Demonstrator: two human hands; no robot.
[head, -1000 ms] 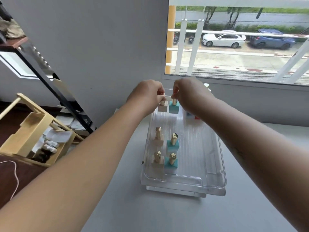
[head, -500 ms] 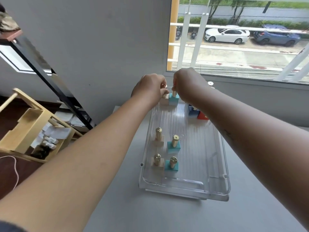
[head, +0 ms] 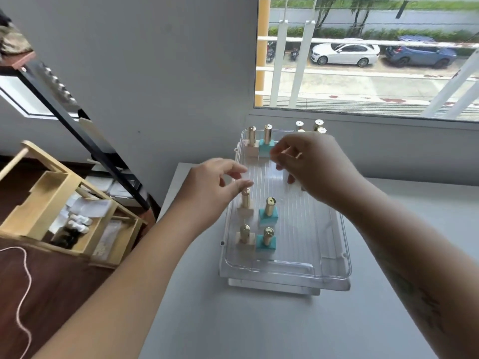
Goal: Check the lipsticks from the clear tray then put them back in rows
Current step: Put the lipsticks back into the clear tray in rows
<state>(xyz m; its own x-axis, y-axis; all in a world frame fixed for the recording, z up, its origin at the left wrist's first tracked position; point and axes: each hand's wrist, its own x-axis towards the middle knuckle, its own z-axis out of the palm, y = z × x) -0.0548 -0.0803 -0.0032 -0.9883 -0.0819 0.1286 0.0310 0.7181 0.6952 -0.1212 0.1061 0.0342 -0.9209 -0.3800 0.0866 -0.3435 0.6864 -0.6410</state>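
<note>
Here, six gold-topped lipsticks on square bases are standing upright along the left side of the clear plastic tray (head: 285,266), which is sitting on the white table (head: 259,322). They are forming three rows, each pairing a beige base on the left with a teal one on the right: the far pair (head: 259,143), the middle pair (head: 268,212) and the near pair (head: 267,240). The left hand (head: 212,187) is hovering over the tray's left rim, fingers loosely curled and holding nothing, fingertips just above the middle beige lipstick (head: 245,203). The right hand (head: 311,167) is hanging over the tray's far half, relaxed and gripping nothing. More gold lipstick tops (head: 318,123) are showing beyond it.
</note>
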